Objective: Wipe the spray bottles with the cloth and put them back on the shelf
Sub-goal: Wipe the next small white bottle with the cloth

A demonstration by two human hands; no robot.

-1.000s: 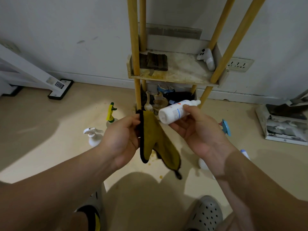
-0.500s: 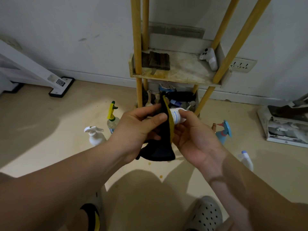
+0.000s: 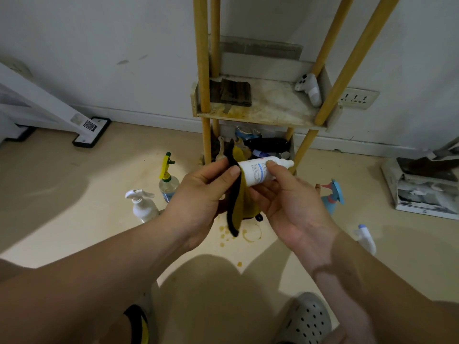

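Hands meet in front of the wooden shelf [image 3: 263, 112]: your right hand [image 3: 288, 207] grips the small white bottle [image 3: 260, 170] lying sideways, nozzle pointing right, while your left hand [image 3: 201, 194] pinches the yellow-and-black cloth [image 3: 238, 197] against its base. The cloth hangs down between your palms. On the floor [image 3: 74, 194] stand a white spray bottle [image 3: 141, 204] and a yellow-topped sprayer [image 3: 167, 180] at left, a blue sprayer [image 3: 334, 194] at right.
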